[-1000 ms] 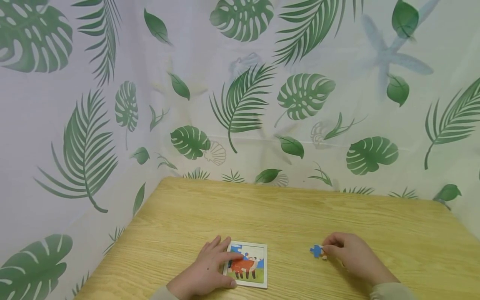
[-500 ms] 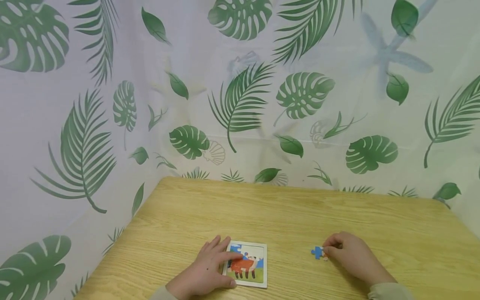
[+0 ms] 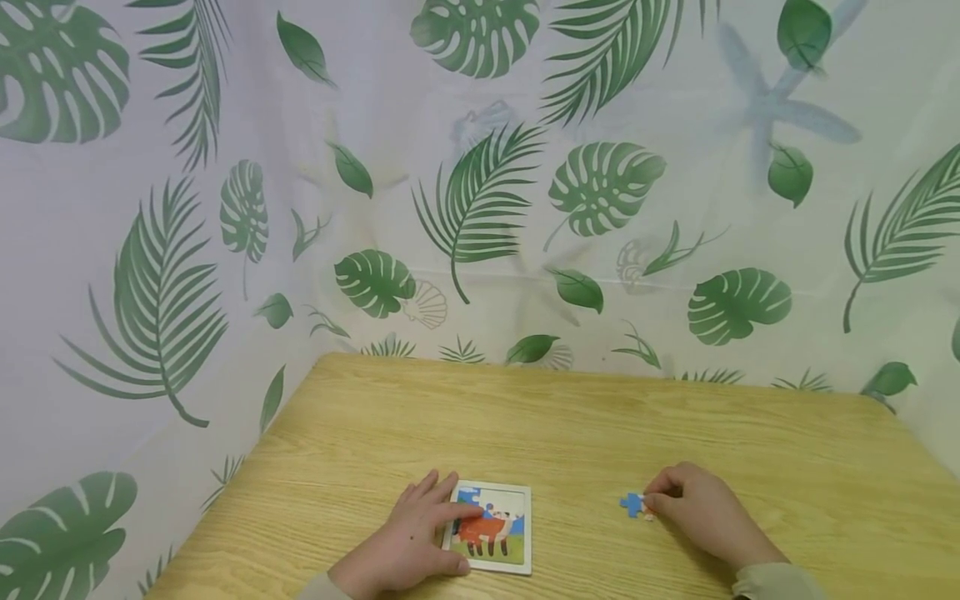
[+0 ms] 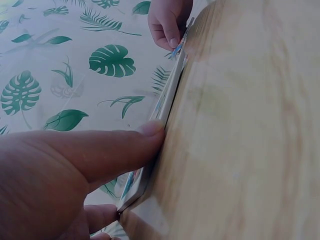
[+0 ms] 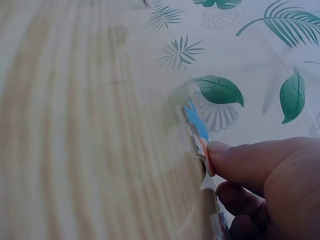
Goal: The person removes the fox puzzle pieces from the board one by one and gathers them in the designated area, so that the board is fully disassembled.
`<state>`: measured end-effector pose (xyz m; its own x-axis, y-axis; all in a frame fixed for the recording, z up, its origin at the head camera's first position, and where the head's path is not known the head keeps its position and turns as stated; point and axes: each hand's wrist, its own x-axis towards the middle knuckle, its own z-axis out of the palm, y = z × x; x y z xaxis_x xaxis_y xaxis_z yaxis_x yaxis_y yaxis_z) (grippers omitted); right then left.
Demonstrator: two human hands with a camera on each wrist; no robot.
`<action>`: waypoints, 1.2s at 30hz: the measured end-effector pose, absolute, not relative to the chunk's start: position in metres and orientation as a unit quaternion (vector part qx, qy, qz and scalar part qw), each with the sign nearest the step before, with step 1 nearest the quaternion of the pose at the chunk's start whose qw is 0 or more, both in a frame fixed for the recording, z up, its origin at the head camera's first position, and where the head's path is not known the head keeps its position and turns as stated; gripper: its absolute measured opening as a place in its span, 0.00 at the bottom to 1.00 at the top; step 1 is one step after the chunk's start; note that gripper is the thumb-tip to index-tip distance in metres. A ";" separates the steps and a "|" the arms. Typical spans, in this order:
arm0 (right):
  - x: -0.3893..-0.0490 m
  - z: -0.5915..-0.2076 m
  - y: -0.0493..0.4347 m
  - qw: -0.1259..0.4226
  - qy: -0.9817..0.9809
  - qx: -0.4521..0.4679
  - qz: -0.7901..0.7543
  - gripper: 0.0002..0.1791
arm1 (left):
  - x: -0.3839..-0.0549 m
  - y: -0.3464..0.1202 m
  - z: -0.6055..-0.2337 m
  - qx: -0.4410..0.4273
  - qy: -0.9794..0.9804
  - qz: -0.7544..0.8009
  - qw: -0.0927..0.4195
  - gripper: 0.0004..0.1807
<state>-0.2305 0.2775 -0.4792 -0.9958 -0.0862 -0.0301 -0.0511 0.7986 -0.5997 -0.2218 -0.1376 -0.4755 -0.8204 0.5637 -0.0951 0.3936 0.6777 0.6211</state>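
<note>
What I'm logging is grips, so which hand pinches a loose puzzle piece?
The right hand, pinching a partly blue piece; the left hand rests on the framed puzzle.

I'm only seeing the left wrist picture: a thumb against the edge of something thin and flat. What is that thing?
Observer: A puzzle tray. From the head camera you can see a reddish-brown animal pictured in it.

Visitor: Oh, nice! Is the picture all filled in?

Observer: No, the head view shows a blank, pale patch at its upper right.

Visitor: And what's the right hand holding? I just catch a bit of blue.

Observer: The right wrist view shows orange and white right next to the blue piece; whether that's one piece or two, I can't tell.
</note>
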 end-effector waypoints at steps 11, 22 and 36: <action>-0.227 -0.475 0.272 0.020 0.947 -0.032 -0.319 0.05 | -0.221 -0.139 -0.475 0.263 0.904 0.307 0.139 0.33; -0.231 -0.477 0.274 0.024 0.948 -0.024 -0.317 0.06 | -0.220 -0.140 -0.474 0.267 0.905 0.303 0.135 0.34; -0.230 -0.482 0.277 0.022 0.942 -0.008 -0.336 0.11 | -0.223 -0.139 -0.476 0.269 0.906 0.295 0.141 0.34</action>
<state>-0.2298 0.2770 -0.4817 -0.9989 -0.0306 -0.0358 -0.0010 0.7743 -0.6328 -0.2232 -0.1394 -0.4765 -0.8157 0.5705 -0.0960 0.4045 0.6810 0.6104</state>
